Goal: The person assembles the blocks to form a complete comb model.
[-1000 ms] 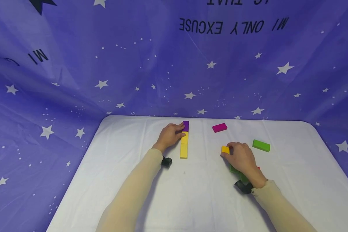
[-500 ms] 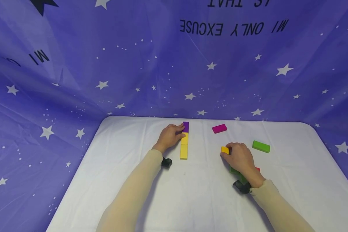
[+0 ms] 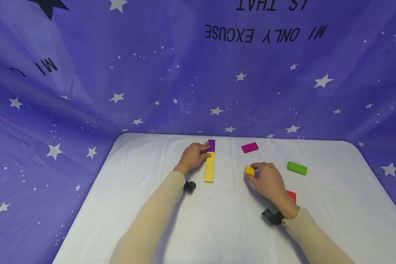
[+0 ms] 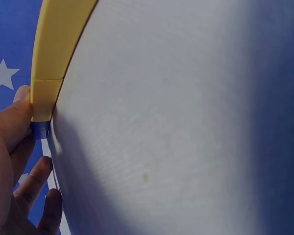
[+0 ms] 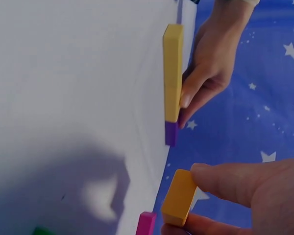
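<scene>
Blue-purple cloth [image 3: 184, 80] w/ white stars & upside-down black lettering hangs behind and at the sides; below it we've got the white worktop [image 3: 217, 227], rounded at its far corners.

Our L hand [image 3: 190, 158] is at the L side of a straight row, blocks end to end, pointing away from us: near yellow block [image 3: 209, 173], then far yellow block [image 3: 211, 160], then purple block [image 3: 212, 146] at the far end. Thumb touches the far yellow block, a fingertip the purple one; L grip is loose, fingers fairly straight against the row's side rather than curled round it. L wrist view shows the other fingers spread just past the purple end.

Our R hand [image 3: 267, 180] has its grip closed on the orange-yellow block [image 3: 249, 170], pinched btwn thumb & finger, R of the row and apart from it; looks to be held up off the worktop, per R wrist view.

Elsewhere: magenta block [image 3: 249, 147] lies beyond the R hand, twd the far edge; green block [image 3: 297, 168] to its R, lying flat; red block [image 3: 291, 195] by the R wrist, partly hidden. Both arms in cream sleeves [image 3: 166, 200], w/ a black wrist device [image 3: 189, 186] on each.
</scene>
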The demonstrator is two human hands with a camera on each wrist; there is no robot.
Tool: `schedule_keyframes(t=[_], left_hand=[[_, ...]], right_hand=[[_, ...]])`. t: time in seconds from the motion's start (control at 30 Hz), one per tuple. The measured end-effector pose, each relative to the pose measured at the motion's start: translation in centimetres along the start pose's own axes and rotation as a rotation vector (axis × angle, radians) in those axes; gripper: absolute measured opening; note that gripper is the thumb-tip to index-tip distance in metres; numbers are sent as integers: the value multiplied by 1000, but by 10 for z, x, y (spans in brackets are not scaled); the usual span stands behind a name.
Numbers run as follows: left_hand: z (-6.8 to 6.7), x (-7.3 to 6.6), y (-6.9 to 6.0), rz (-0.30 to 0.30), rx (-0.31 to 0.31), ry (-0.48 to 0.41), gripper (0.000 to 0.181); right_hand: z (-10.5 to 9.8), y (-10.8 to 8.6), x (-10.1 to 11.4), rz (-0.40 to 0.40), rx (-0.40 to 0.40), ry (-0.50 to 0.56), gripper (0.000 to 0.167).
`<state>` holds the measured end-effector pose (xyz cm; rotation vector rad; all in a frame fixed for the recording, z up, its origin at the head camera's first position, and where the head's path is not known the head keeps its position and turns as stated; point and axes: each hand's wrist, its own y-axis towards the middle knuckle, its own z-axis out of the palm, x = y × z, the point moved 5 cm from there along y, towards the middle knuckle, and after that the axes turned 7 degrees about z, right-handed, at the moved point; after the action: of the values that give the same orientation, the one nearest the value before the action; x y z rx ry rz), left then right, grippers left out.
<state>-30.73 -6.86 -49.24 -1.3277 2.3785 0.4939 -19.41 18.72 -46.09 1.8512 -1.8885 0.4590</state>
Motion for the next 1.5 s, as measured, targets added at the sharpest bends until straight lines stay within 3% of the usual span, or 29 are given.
schedule_keyframes(t=[0.23,0.63,0.87,1.5], left_hand=[[1,0,0,1,-2,-7,47],[-1,1,6,5,-11,-6,47],[-1,0,6,-4,-2,-9,47],[0,-1,-1,-10,-7,-7,46]], right_hand=[[2,-5,16,-65,-32,32,36],[17,-13,41,-60,26,-3,39],[27,-21,57,-100,28,5,39],[62,-33,87,-138,59,2,37]])
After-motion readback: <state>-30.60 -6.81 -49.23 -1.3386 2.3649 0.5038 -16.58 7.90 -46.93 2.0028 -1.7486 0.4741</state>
